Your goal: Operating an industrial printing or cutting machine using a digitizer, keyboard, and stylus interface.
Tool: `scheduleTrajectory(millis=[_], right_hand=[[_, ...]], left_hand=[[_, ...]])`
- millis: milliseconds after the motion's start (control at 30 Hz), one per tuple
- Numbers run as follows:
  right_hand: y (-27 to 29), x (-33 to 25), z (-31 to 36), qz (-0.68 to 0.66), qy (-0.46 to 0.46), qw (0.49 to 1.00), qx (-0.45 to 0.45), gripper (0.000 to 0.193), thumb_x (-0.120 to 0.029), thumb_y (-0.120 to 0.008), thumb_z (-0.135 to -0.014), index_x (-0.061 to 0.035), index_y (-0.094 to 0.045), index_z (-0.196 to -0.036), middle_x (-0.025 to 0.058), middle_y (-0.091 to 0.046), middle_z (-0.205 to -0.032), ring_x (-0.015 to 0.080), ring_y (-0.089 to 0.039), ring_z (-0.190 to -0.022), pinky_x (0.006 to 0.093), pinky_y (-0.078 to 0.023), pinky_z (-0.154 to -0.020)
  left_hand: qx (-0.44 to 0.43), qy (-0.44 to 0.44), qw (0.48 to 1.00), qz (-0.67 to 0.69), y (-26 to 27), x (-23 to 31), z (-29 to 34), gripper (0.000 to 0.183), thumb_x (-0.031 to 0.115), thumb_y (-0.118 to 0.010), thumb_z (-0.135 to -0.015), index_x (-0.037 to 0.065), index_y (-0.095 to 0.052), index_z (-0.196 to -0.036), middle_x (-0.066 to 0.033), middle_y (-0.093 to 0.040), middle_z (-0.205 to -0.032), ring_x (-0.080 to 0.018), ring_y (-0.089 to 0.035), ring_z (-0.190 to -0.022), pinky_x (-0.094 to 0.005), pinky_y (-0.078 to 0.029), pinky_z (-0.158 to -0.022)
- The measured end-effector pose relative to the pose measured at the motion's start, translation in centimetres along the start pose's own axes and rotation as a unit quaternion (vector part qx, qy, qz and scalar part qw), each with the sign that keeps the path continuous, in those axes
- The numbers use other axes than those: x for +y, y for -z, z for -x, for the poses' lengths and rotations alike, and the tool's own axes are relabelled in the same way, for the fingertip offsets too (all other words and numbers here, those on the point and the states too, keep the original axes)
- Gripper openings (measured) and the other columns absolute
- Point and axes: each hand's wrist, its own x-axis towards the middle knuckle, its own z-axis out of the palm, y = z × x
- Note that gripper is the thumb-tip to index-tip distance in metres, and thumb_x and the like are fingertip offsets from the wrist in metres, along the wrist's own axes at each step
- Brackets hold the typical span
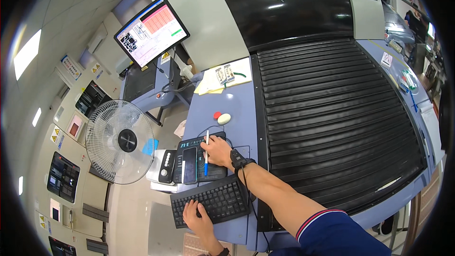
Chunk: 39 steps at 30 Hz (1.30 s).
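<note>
My left hand (199, 222) lies on the left part of a black keyboard (222, 200), its fingers spread over the keys. Beyond the keyboard my right hand (219, 150) rests on a dark mouse pad (215, 169), with a white and blue pen (206, 161) held at its fingers. Its palm faces down, so whatever may be under it is hidden. A phone (189, 165) with a dark screen lies on the pad just left of the pen. A black watch-like band (238, 159) is on my right wrist.
A black ribbed machine bed (332, 123) fills the right side. A fan (127, 141) stands at left, near a control box with knobs (166, 166). Behind are a lit monitor (151, 31), yellow papers (208, 83), and a red and a pale round object (224, 118).
</note>
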Motion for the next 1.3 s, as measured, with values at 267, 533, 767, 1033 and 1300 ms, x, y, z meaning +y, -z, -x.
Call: scheduleTrajectory(millis=[267,533,767,1033,1300], right_hand=[[0.14,-0.21,0.19,-0.009,0.009,1.0,0.024,0.038,-0.013,-0.073,-0.077,-0.0064,-0.062,-0.113,0.0158,-0.066,-0.109,0.0341,-0.06,-0.11,0.0462,-0.05,-0.094],[0.44,-0.26,0.14,0.001,0.01,1.0,0.02,0.034,-0.012,-0.073,-0.077,-0.0056,-0.061,-0.108,0.0159,-0.066,-0.108,0.0339,-0.061,-0.108,0.0449,-0.051,-0.093],[0.42,-0.36,0.11,0.003,0.024,0.998,0.06,0.033,-0.013,-0.075,-0.077,-0.0041,-0.059,-0.105,0.0183,-0.063,-0.113,0.0331,-0.061,-0.108,0.0414,-0.053,-0.094],[0.33,-0.1,0.19,-0.012,0.032,0.997,0.063,0.029,-0.014,-0.074,-0.081,-0.003,-0.058,-0.103,0.0203,-0.061,-0.115,0.0336,-0.059,-0.111,0.0403,-0.052,-0.096],[0.38,-0.2,0.04,0.002,0.039,0.997,0.062,0.027,-0.014,-0.073,-0.083,-0.0027,-0.058,-0.102,0.0215,-0.061,-0.116,0.0339,-0.058,-0.112,0.0392,-0.049,-0.099]], left_hand=[[-0.001,-0.004,1.0,0.002,0.15,0.19,0.03,0.024,0.018,-0.064,-0.096,0.0,-0.074,-0.107,-0.0182,-0.071,-0.12,-0.0376,-0.059,-0.123,-0.048,-0.043,-0.106],[-0.013,0.021,1.0,0.004,0.04,0.21,0.14,0.024,0.018,-0.064,-0.096,0.0,-0.074,-0.108,-0.0141,-0.071,-0.123,-0.0338,-0.057,-0.127,-0.0476,-0.039,-0.109],[0.005,-0.006,1.0,-0.011,-0.04,0.08,0.13,0.022,0.016,-0.065,-0.095,-0.001,-0.074,-0.106,-0.018,-0.071,-0.119,-0.0373,-0.06,-0.121,-0.0481,-0.045,-0.104],[0.001,-0.011,1.0,-0.014,-0.03,0.06,0.12,0.021,0.014,-0.066,-0.094,-0.002,-0.074,-0.106,-0.0186,-0.071,-0.119,-0.0377,-0.06,-0.121,-0.048,-0.046,-0.104],[-0.019,0.017,1.0,-0.003,0.03,-0.12,0.14,0.024,0.018,-0.064,-0.096,-0.001,-0.073,-0.109,-0.0148,-0.071,-0.123,-0.0349,-0.057,-0.127,-0.0477,-0.039,-0.109]])
